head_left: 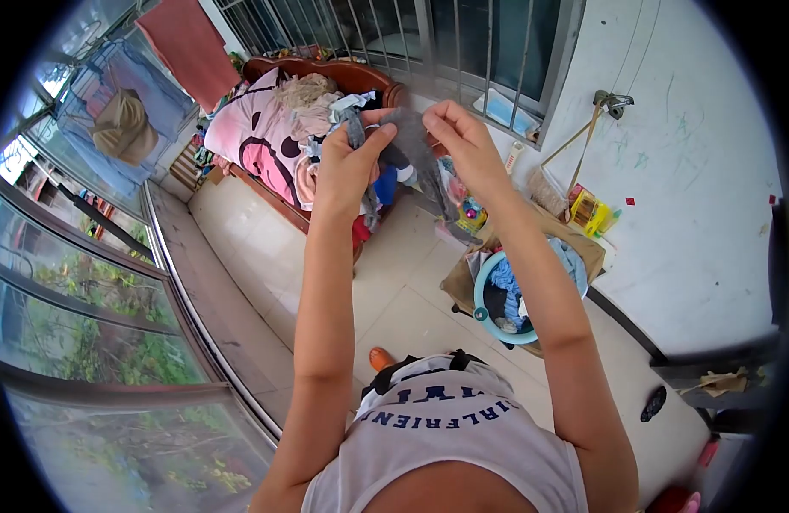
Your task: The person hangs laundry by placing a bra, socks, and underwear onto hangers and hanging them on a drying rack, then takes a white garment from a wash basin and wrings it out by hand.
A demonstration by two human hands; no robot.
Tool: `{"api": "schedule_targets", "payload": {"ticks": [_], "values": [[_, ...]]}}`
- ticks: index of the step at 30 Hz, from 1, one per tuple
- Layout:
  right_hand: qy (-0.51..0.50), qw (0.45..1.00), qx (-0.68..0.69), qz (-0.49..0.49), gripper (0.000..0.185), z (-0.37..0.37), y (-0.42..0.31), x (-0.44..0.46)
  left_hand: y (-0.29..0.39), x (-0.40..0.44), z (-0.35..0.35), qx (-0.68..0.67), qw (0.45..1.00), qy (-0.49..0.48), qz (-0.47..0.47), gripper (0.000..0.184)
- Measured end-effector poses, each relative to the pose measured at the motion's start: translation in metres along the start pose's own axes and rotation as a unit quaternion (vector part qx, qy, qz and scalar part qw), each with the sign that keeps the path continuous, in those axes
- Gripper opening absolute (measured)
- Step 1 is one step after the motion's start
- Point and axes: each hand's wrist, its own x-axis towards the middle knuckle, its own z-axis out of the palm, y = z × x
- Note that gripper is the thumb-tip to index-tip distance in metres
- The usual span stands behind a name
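Pinching grey cloth [426, 167], left fingers [381, 137] and right fingers [446, 130] hang above tiled floor [411, 303] (barred window [441, 43] beyond).

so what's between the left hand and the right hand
In the head view, a grey cloth spans the gap between the left hand and right hand.
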Motion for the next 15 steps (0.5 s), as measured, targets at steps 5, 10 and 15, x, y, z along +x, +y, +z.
{"api": "schedule_targets", "payload": {"ticks": [5,10,15], "values": [[-0.015,0.999,0.031,-0.011,0.022,0.008,-0.009,-0.007,0.006,0.0,-0.006,-0.062,0.998,-0.017,-0.008,0.018],[-0.15,0.975,-0.163,0.026,0.025,0.014,0.011,-0.016,0.018,0.006,-0.017,-0.011,0.998,0.059,0.027,0.019],[-0.142,0.98,-0.051,0.129,0.015,0.011,-0.002,-0.024,0.025,0.014,-0.052,-0.053,0.99,0.125,0.047,0.023]]}}
